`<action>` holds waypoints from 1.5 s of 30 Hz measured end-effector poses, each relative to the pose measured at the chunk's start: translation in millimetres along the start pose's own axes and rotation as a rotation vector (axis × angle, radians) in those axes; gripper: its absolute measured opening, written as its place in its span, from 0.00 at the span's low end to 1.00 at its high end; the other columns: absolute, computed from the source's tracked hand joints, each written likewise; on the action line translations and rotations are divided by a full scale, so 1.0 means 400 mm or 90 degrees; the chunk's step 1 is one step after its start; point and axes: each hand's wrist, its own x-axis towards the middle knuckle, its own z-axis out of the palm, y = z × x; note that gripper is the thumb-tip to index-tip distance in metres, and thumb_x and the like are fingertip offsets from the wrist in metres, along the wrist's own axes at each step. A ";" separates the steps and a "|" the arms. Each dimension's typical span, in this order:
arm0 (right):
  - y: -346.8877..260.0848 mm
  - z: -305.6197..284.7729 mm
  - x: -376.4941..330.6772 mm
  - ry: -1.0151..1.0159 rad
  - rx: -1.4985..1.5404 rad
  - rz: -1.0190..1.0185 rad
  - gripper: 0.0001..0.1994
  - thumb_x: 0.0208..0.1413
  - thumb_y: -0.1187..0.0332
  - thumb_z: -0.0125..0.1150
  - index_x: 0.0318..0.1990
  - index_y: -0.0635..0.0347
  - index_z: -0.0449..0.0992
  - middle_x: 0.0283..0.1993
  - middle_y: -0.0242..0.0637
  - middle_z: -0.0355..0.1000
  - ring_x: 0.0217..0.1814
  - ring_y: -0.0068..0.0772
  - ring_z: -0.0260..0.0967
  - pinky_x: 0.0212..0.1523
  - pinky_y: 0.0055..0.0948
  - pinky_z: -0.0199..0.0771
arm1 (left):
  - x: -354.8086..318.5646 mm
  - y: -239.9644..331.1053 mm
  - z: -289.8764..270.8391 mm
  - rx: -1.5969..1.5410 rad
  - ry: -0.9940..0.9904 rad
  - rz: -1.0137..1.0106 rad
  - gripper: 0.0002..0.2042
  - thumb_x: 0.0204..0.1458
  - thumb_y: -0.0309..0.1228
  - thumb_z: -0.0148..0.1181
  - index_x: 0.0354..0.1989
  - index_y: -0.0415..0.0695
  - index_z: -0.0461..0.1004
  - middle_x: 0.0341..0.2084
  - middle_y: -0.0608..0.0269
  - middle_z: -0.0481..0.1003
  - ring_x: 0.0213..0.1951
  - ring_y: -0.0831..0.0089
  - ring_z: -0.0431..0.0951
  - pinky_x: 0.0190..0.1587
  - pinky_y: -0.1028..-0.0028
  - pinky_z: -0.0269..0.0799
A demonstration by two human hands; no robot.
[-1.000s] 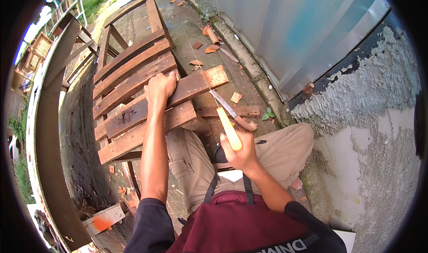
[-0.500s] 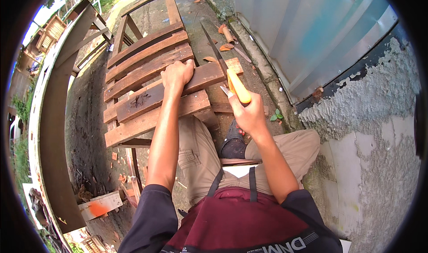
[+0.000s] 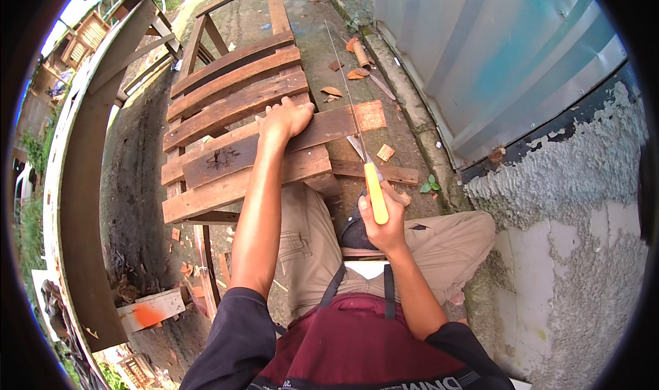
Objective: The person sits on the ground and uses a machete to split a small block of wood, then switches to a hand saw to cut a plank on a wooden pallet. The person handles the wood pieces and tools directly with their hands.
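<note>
My left hand (image 3: 285,123) is closed on a loose wooden plank (image 3: 322,127), pressing it down across the slats of a brown wooden chair-like frame (image 3: 237,95). A dark stain marks the plank's left part, and its paler, rough right end sticks out past the frame. In my right hand (image 3: 386,228) is a handsaw (image 3: 377,201) by its yellow handle. The thin blade slants up and away across the plank near that right end. Where the teeth meet the wood is too fine to tell.
A small wood offcut (image 3: 386,152), a wood strip (image 3: 384,172) and dry leaves (image 3: 357,73) lie on the ground. A corrugated metal panel (image 3: 494,60) and rough wall (image 3: 549,163) stand at the right. A long brown board (image 3: 82,218) stands at the left.
My right hand has drawn the saw back toward my body, its handle now lower and more upright. My left hand stays on the plank. A small offcut now shows on the ground.
</note>
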 end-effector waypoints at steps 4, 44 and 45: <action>0.030 0.014 0.014 0.050 -0.046 -0.058 0.17 0.61 0.65 0.65 0.22 0.62 0.71 0.14 0.35 0.66 0.14 0.32 0.64 0.20 0.33 0.62 | 0.079 -0.029 -0.028 -0.016 -0.092 0.035 0.52 0.52 0.73 0.40 0.65 0.29 0.65 0.65 0.32 0.63 0.69 0.45 0.62 0.71 0.51 0.54; -0.008 -0.129 -0.364 0.010 -0.140 0.009 0.03 0.49 0.76 0.61 0.27 0.67 0.76 0.17 0.43 0.69 0.17 0.46 0.72 0.21 0.37 0.70 | 0.136 -0.061 0.032 -0.058 -0.092 -0.020 0.45 0.42 0.78 0.54 0.53 0.48 0.82 0.58 0.43 0.74 0.63 0.50 0.72 0.65 0.58 0.64; -0.009 -0.112 -0.343 0.004 -0.127 -0.018 0.03 0.49 0.76 0.61 0.27 0.66 0.76 0.17 0.43 0.69 0.17 0.45 0.72 0.21 0.37 0.70 | 0.148 -0.069 0.033 -0.070 -0.074 -0.026 0.45 0.41 0.77 0.55 0.53 0.48 0.82 0.58 0.43 0.74 0.63 0.50 0.72 0.65 0.58 0.64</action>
